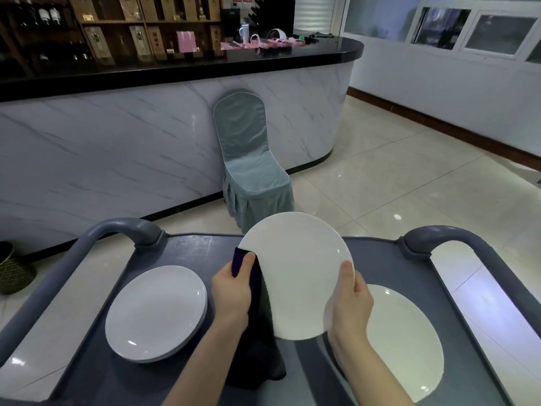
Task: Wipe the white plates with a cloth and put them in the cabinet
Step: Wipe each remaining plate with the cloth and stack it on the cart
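The right hand (pixel 349 300) grips the right rim of a tilted white plate (pixel 295 273) above the cart (pixel 187 250), while the left hand (pixel 234 291) pinches a dark cloth (pixel 257 332) against its left rim, thumb on top.

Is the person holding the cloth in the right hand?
No, the left hand holds the dark cloth against the left edge of the raised plate, while the right hand grips only that plate's right rim.
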Available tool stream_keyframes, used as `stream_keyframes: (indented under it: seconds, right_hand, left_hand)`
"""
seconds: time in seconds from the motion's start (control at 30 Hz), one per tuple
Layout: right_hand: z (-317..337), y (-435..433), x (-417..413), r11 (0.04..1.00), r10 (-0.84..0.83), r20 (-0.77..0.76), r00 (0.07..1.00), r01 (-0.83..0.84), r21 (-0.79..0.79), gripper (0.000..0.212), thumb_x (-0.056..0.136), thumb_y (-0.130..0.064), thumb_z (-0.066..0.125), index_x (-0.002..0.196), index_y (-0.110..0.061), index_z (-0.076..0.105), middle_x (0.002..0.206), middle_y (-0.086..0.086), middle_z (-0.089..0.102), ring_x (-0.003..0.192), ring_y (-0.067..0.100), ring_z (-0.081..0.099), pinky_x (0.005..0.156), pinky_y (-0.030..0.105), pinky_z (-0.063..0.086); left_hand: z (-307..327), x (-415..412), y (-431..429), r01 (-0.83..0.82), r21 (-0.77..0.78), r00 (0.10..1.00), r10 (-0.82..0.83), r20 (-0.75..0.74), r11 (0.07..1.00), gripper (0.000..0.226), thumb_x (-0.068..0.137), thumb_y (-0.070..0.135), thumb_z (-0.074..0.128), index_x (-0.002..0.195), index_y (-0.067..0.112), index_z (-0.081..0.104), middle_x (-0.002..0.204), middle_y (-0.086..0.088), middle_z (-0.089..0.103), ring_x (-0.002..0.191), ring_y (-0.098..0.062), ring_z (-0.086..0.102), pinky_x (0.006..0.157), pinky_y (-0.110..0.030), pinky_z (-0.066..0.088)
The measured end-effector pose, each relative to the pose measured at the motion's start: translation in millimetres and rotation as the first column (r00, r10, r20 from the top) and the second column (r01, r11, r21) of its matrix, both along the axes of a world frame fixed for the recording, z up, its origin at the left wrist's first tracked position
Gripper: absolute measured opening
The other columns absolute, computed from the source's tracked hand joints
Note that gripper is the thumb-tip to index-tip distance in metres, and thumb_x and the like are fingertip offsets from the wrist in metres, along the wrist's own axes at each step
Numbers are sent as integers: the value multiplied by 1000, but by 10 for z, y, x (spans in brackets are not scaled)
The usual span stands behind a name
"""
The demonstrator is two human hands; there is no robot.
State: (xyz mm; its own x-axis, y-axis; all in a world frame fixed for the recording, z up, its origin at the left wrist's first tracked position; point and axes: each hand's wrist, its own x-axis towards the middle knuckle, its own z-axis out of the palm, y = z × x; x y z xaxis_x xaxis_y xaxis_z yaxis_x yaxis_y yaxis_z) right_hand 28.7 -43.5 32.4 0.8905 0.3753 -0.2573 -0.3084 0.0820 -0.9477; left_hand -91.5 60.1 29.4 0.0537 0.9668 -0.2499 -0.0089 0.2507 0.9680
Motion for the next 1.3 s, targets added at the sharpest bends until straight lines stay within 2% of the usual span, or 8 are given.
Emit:
stream_keyframes:
  seconds: [0.13,0.23,0.37,0.5,0.67,0.9,1.13,1.3]
  right_hand:
    - [127,-120,310,962,272,306,912,-252,-105,9,96,-32,62,89,-30,67,82,-21,71,79,4,66,67,9,47]
    - [371,-95,556,851,525,548,651,-398,-342,7,92,-36,66,97,-41,68,89,-20,73,83,-3,65,70,10,46]
    - [512,27,554,616,786,509,351,-515,-595,22,93,-45,62,74,-35,65,66,-17,63,63,2,52,59,16,38]
    - [452,-9,520,729,680,597,425,-477,-491,32,93,-40,65,68,-19,63,59,-4,55,57,3,42,55,17,33]
    - [307,-130,531,907,412,485,771,-300,-295,40,95,-37,63,68,-8,60,60,-6,50,55,5,40,50,14,33]
    - [358,-54,381,746,665,578,473,-462,-480,37,94,-36,65,58,-32,57,56,-15,52,55,1,45,54,13,34]
    - [292,-117,442,932,350,459,816,-258,-254,42,95,-35,64,63,-10,51,58,-9,45,55,7,38,49,15,32]
    - [215,-153,350,858,513,515,687,-380,-347,42,96,-33,63,63,-10,49,57,-7,45,56,4,37,51,16,32]
  left_hand:
    - [57,-136,116,97,172,993,-83,-84,980,35,88,32,69,69,3,62,56,3,57,54,-10,45,51,-19,40]
    - [163,-108,170,315,337,941,-245,-234,887,26,84,29,74,65,12,65,56,-1,60,50,-3,46,50,-17,40]
    - [279,20,156,580,399,803,-419,-423,710,28,79,28,78,57,28,60,49,13,49,48,1,40,49,-15,33]
    - [247,-18,114,549,391,831,-429,-355,739,27,83,23,74,61,26,59,52,14,51,51,0,42,51,-14,34]
    - [59,-202,21,309,251,947,-272,-173,917,29,91,23,65,67,9,58,58,3,56,55,-9,45,52,-23,38]
    - [275,-149,142,610,302,777,-480,-406,732,16,82,23,76,76,9,70,73,-12,68,61,-8,54,61,-27,47]
    - [6,-316,-26,274,185,961,-263,-85,944,21,90,24,68,75,10,69,71,-13,69,59,-10,56,55,-20,47]
    - [-1,-363,-6,353,188,934,-333,-129,917,23,87,20,71,68,8,65,61,-2,64,57,-12,54,54,-20,45]
